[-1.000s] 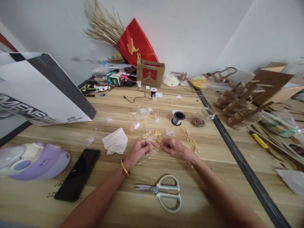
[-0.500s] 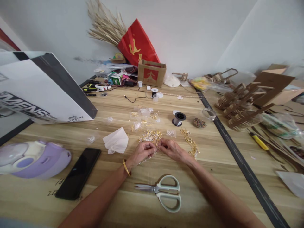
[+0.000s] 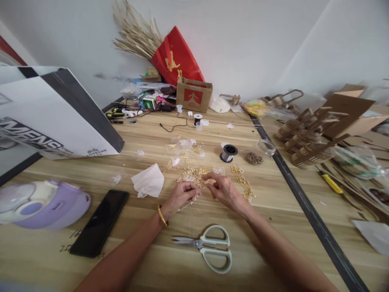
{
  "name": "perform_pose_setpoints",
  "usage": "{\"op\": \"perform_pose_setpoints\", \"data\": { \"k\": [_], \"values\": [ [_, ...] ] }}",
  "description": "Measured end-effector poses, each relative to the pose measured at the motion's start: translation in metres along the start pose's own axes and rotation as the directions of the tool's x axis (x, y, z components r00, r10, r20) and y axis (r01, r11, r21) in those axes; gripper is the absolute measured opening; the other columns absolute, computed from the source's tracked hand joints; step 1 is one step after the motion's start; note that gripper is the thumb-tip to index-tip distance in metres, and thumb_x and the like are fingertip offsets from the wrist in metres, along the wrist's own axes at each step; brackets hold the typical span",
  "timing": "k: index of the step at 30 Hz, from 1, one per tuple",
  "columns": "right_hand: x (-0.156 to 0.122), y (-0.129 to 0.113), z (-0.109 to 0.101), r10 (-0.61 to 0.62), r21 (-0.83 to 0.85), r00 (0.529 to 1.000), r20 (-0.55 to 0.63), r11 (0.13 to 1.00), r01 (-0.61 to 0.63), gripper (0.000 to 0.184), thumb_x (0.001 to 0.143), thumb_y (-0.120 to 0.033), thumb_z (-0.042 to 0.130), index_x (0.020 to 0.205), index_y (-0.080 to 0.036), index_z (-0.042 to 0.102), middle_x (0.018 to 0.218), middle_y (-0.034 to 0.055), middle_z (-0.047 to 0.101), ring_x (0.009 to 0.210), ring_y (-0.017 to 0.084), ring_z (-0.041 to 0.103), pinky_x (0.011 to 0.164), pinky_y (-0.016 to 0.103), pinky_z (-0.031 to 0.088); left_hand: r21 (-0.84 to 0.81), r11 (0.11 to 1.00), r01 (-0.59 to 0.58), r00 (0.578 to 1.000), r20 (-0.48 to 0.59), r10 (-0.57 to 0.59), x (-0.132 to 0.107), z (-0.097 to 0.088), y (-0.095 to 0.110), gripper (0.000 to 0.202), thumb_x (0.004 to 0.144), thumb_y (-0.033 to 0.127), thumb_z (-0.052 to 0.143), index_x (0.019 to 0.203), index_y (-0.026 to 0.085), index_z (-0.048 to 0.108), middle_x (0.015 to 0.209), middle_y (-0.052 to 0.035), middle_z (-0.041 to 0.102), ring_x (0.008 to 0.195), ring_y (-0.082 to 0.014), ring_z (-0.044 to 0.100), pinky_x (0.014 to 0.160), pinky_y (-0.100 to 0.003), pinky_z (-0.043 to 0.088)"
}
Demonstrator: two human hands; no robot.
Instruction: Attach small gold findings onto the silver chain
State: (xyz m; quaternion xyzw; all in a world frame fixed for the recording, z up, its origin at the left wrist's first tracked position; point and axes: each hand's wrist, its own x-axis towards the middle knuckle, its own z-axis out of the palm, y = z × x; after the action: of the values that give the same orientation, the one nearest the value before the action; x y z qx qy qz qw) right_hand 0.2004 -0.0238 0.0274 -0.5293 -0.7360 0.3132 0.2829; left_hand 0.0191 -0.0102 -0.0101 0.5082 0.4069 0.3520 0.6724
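My left hand (image 3: pixel 180 195) rests on the wooden table (image 3: pixel 273 211), fingers pinched on a thin silvery beaded strand (image 3: pixel 186 204) that trails under it. A gold bangle sits on that wrist. My right hand (image 3: pixel 223 189) is just to the right, with the forefinger and thumb reaching toward a pile of small gold and silver beads (image 3: pixel 193 175). Whether it holds anything I cannot make out. A gold chain (image 3: pixel 242 180) lies just right of that hand.
Pale green scissors (image 3: pixel 209 246) lie near me. A black phone (image 3: pixel 100 222), a crumpled tissue (image 3: pixel 148 181), a purple and white device (image 3: pixel 42 204) and a big white bag (image 3: pixel 51 113) lie left. A wire spool (image 3: pixel 228 152), a bead dish (image 3: pixel 254 157) and wooden baskets (image 3: pixel 306 136) sit beyond.
My right hand has left the left hand and moved up toward the bead pile. The left hand stays pinched on the strand.
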Motion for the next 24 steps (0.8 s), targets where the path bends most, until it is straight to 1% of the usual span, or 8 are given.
{"op": "perform_pose_setpoints", "data": {
  "k": [3, 7, 9, 13, 15, 17, 20, 24],
  "values": [
    [0.0, 0.004, 0.011, -0.019, 0.117, 0.999, 0.038, 0.993, 0.015, 0.023, 0.082, -0.013, 0.045, 0.103, -0.017, 0.055, 0.096, 0.0053, 0.065, 0.051, 0.007, 0.055, 0.051, 0.02, 0.041, 0.011, 1.0, 0.003, 1.0, -0.008, -0.002, 0.0, 0.0, 0.0, 0.032, 0.06, 0.04, 0.076, 0.066, 0.011, 0.063, 0.053, 0.0005, 0.058, 0.045, -0.0066, 0.047, 0.046, -0.02, 0.037],
    [0.001, 0.011, 0.023, -0.064, 0.153, 0.997, 0.044, 0.987, 0.056, 0.026, 0.082, -0.012, 0.048, 0.106, -0.017, 0.054, 0.087, 0.0046, 0.067, 0.071, 0.013, 0.063, 0.061, 0.022, 0.046, 0.028, 1.0, -0.005, 1.0, -0.002, 0.005, 0.001, -0.001, -0.003, 0.032, 0.061, 0.04, 0.074, 0.065, 0.011, 0.062, 0.05, 0.0021, 0.054, 0.045, -0.0069, 0.047, 0.046, -0.02, 0.038],
    [0.001, 0.013, 0.024, -0.08, 0.138, 0.995, 0.061, 0.988, 0.071, 0.024, 0.082, -0.012, 0.048, 0.104, -0.017, 0.056, 0.084, 0.0042, 0.067, 0.074, 0.014, 0.063, 0.062, 0.023, 0.047, 0.036, 0.999, -0.012, 1.0, 0.01, 0.011, 0.001, -0.001, -0.004, 0.031, 0.062, 0.04, 0.073, 0.065, 0.011, 0.062, 0.05, 0.0021, 0.054, 0.045, -0.0069, 0.047, 0.046, -0.02, 0.037],
    [0.001, 0.012, 0.022, -0.125, 0.068, 0.988, 0.09, 0.991, 0.119, 0.019, 0.082, -0.011, 0.049, 0.098, -0.016, 0.057, 0.084, 0.0045, 0.066, 0.072, 0.014, 0.061, 0.062, 0.023, 0.045, 0.05, 0.999, -0.015, 1.0, 0.015, 0.015, 0.001, 0.0, -0.003, 0.03, 0.063, 0.039, 0.073, 0.063, 0.011, 0.061, 0.05, 0.0021, 0.053, 0.045, -0.0066, 0.046, 0.045, -0.019, 0.036],
    [0.0, 0.011, 0.02, -0.14, 0.063, 0.982, 0.126, 0.989, 0.133, 0.015, 0.082, -0.012, 0.05, 0.095, -0.016, 0.057, 0.082, 0.0044, 0.065, 0.07, 0.013, 0.059, 0.061, 0.023, 0.044, 0.046, 0.999, -0.011, 1.0, 0.012, 0.011, 0.0, 0.001, -0.001, 0.03, 0.063, 0.039, 0.072, 0.064, 0.011, 0.061, 0.051, 0.0019, 0.053, 0.045, -0.0067, 0.046, 0.046, -0.019, 0.036],
    [0.0, 0.009, 0.019, -0.138, 0.073, 0.979, 0.148, 0.989, 0.128, 0.011, 0.083, -0.014, 0.051, 0.092, -0.015, 0.057, 0.079, 0.0038, 0.064, 0.067, 0.012, 0.057, 0.06, 0.022, 0.043, 0.038, 0.999, -0.004, 1.0, 0.013, 0.003, 0.0, 0.001, -0.001, 0.031, 0.063, 0.04, 0.072, 0.065, 0.011, 0.06, 0.051, 0.0017, 0.054, 0.046, -0.0071, 0.047, 0.046, -0.02, 0.037],
    [0.0, 0.007, 0.017, -0.116, 0.074, 0.984, 0.136, 0.992, 0.106, 0.006, 0.082, -0.018, 0.053, 0.088, -0.015, 0.055, 0.072, 0.0015, 0.06, 0.062, 0.011, 0.052, 0.057, 0.021, 0.041, 0.032, 0.999, 0.002, 1.0, 0.012, -0.002, -0.001, 0.0, -0.002, 0.032, 0.063, 0.041, 0.072, 0.067, 0.012, 0.06, 0.052, 0.0018, 0.054, 0.046, -0.0075, 0.047, 0.047, -0.02, 0.038],
    [0.002, 0.009, 0.017, -0.074, 0.131, 0.99, 0.123, 0.99, 0.058, 0.009, 0.081, -0.023, 0.056, 0.085, -0.015, 0.055, 0.065, -0.0019, 0.054, 0.057, 0.009, 0.047, 0.054, 0.02, 0.037, 0.063, 0.997, -0.033, 0.999, -0.005, 0.033, -0.001, 0.0, -0.002, 0.029, 0.066, 0.039, 0.07, 0.067, 0.012, 0.06, 0.053, 0.0021, 0.053, 0.047, -0.0078, 0.046, 0.048, -0.021, 0.037]
  ]
}}
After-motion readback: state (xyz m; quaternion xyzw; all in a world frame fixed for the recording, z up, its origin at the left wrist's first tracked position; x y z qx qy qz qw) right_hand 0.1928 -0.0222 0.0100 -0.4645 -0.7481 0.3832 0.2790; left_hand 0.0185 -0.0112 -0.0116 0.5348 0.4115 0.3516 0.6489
